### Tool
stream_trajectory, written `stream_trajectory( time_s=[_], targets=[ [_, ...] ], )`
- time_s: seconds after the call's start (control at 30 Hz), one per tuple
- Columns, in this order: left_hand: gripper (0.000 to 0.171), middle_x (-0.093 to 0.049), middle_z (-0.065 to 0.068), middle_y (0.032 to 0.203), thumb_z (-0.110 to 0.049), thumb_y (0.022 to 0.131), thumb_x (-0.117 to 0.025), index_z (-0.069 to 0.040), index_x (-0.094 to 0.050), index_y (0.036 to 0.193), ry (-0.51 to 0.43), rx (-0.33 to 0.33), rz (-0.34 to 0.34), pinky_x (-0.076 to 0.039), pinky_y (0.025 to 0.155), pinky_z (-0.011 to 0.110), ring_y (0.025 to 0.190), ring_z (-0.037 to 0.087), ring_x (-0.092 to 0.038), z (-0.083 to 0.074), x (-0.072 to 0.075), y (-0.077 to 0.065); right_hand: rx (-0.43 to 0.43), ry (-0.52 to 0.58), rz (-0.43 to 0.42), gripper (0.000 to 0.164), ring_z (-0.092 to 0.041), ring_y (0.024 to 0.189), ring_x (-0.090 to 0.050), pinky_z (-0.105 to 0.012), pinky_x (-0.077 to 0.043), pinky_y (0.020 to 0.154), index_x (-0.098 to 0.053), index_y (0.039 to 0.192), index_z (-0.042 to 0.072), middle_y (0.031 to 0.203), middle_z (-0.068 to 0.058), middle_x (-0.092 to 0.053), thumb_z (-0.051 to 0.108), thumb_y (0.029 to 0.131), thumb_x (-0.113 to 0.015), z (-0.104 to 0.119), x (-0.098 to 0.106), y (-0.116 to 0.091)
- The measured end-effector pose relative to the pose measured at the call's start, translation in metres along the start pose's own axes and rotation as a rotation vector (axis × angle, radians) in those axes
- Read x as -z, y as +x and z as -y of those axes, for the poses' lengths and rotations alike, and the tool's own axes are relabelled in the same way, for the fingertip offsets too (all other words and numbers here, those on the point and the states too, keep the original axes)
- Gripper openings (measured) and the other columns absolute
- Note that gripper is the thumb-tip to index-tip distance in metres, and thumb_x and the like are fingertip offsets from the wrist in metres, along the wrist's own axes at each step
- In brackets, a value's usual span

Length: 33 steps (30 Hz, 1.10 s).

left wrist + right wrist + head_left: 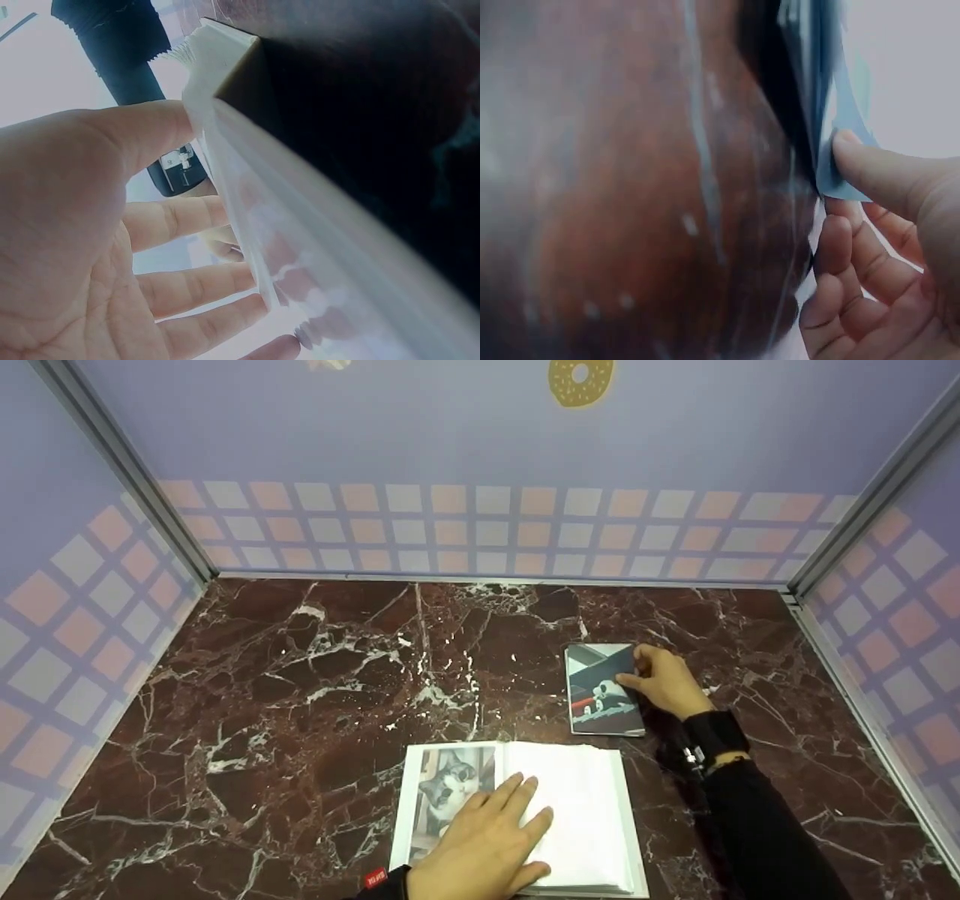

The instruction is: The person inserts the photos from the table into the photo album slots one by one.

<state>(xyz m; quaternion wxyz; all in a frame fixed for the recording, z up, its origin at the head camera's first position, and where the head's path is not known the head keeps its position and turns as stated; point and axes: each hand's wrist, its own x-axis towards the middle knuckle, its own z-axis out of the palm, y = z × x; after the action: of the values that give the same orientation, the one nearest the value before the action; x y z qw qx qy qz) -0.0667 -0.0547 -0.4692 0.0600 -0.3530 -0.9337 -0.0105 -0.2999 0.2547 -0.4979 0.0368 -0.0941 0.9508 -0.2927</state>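
Observation:
An open photo album (577, 817) lies at the front of the table, a grey-and-white cat photo (454, 780) in its left page and a white page on its right. My left hand (480, 840) rests on it with straight fingers spread across the fold; the left wrist view shows the thumb and fingertips touching the pages. Behind the album, to the right, is a small stack of photos (600, 712), the top one showing panda figures on dark blue. My right hand (667, 682) pinches this top photo (844, 176) by its right edge, between thumb and fingers.
The dark red marbled table (300, 720) is closed in by purple panels (450, 442) with pink and white squares at the back and both sides. A black band with a metal buckle (694, 757) is around the right wrist.

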Motion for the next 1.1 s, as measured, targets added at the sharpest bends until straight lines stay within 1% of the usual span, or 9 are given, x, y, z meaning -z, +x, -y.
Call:
stream_trajectory(
  time_s=[0.1, 0.27, 0.43, 0.53, 0.7, 0.8, 0.9, 1.0, 1.1],
  targets=[
    [0.059, -0.051, 0.013, 0.148, -0.062, 0.090, -0.060, -0.023, -0.059, 0.135, -0.002, -0.003, 0.000, -0.053, 0.094, 0.044, 0.135, 0.029, -0.053, 0.000, 0.000, 0.000, 0.024, 0.031, -0.020, 0.030, -0.020, 0.073, -0.055, -0.032, -0.042, 0.069, -0.047, 0.101, 0.008, 0.087, -0.007, -0.055, 0.028, 0.096, -0.069, -0.002, 0.001, -0.003],
    [0.060, -0.049, 0.013, 0.149, -0.062, 0.091, -0.060, -0.023, -0.059, 0.136, -0.009, 0.000, 0.009, -0.053, 0.095, 0.043, 0.136, 0.029, -0.051, 0.000, 0.000, 0.000, 0.041, 0.094, -0.038, 0.026, -0.020, 0.063, -0.065, -0.030, -0.050, 0.062, -0.046, 0.111, 0.009, 0.080, -0.008, -0.061, 0.027, 0.100, -0.061, -0.002, 0.006, -0.009],
    [0.059, -0.049, 0.012, 0.150, -0.062, 0.091, -0.058, -0.024, -0.058, 0.136, 0.006, 0.001, 0.015, -0.053, 0.096, 0.044, 0.136, 0.029, -0.051, 0.000, 0.002, 0.000, 0.041, 0.135, -0.013, 0.040, -0.020, 0.071, -0.063, -0.029, -0.046, 0.070, -0.047, 0.125, 0.008, 0.085, -0.008, -0.064, 0.027, 0.096, -0.068, 0.000, 0.012, -0.013],
    [0.059, -0.048, 0.012, 0.151, -0.062, 0.092, -0.058, -0.024, -0.057, 0.137, 0.011, 0.007, 0.027, -0.053, 0.097, 0.045, 0.137, 0.028, -0.051, -0.001, 0.003, 0.001, 0.041, 0.147, -0.007, 0.037, -0.017, 0.073, -0.054, -0.028, -0.041, 0.071, -0.051, 0.112, 0.006, 0.085, -0.005, -0.059, 0.029, 0.093, -0.072, 0.002, 0.015, -0.015],
    [0.060, -0.048, 0.012, 0.150, -0.062, 0.091, -0.059, -0.024, -0.057, 0.137, -0.008, 0.011, 0.028, -0.052, 0.098, 0.046, 0.137, 0.029, -0.050, -0.001, 0.002, 0.000, 0.061, 0.164, -0.048, 0.033, -0.014, 0.064, -0.044, -0.025, -0.035, 0.060, -0.054, 0.082, 0.007, 0.072, -0.001, -0.050, 0.033, 0.093, -0.072, 0.005, 0.014, -0.018],
    [0.060, -0.049, 0.012, 0.150, -0.062, 0.091, -0.059, -0.023, -0.058, 0.136, -0.012, 0.007, 0.016, -0.053, 0.097, 0.045, 0.137, 0.029, -0.051, -0.001, 0.001, 0.000, 0.085, 0.164, -0.077, 0.028, -0.015, 0.057, -0.050, -0.024, -0.039, 0.053, -0.060, 0.083, 0.009, 0.065, -0.002, -0.054, 0.033, 0.095, -0.069, 0.007, 0.013, -0.020],
    [0.059, -0.049, 0.012, 0.149, -0.062, 0.091, -0.060, -0.023, -0.059, 0.135, -0.011, 0.005, 0.009, -0.053, 0.096, 0.045, 0.136, 0.029, -0.051, 0.000, 0.000, 0.000, 0.095, 0.168, -0.084, 0.024, -0.023, 0.055, -0.059, -0.025, -0.042, 0.049, -0.061, 0.090, 0.011, 0.064, -0.008, -0.062, 0.034, 0.097, -0.065, 0.009, 0.013, -0.022],
    [0.059, -0.049, 0.012, 0.149, -0.062, 0.091, -0.059, -0.023, -0.059, 0.135, -0.013, 0.003, 0.007, -0.053, 0.096, 0.045, 0.136, 0.029, -0.051, 0.000, 0.000, 0.000, 0.094, 0.186, -0.070, 0.024, -0.030, 0.059, -0.065, -0.024, -0.041, 0.047, -0.056, 0.093, 0.011, 0.067, -0.011, -0.067, 0.032, 0.098, -0.064, 0.013, 0.014, -0.026],
    [0.059, -0.049, 0.013, 0.149, -0.062, 0.091, -0.059, -0.023, -0.059, 0.135, -0.016, 0.002, 0.007, -0.053, 0.095, 0.044, 0.136, 0.029, -0.051, 0.000, 0.000, 0.000, 0.090, 0.227, -0.036, 0.026, -0.031, 0.068, -0.069, -0.023, -0.043, 0.051, -0.051, 0.091, 0.008, 0.072, -0.009, -0.068, 0.027, 0.097, -0.067, 0.017, 0.015, -0.030]
  ],
)
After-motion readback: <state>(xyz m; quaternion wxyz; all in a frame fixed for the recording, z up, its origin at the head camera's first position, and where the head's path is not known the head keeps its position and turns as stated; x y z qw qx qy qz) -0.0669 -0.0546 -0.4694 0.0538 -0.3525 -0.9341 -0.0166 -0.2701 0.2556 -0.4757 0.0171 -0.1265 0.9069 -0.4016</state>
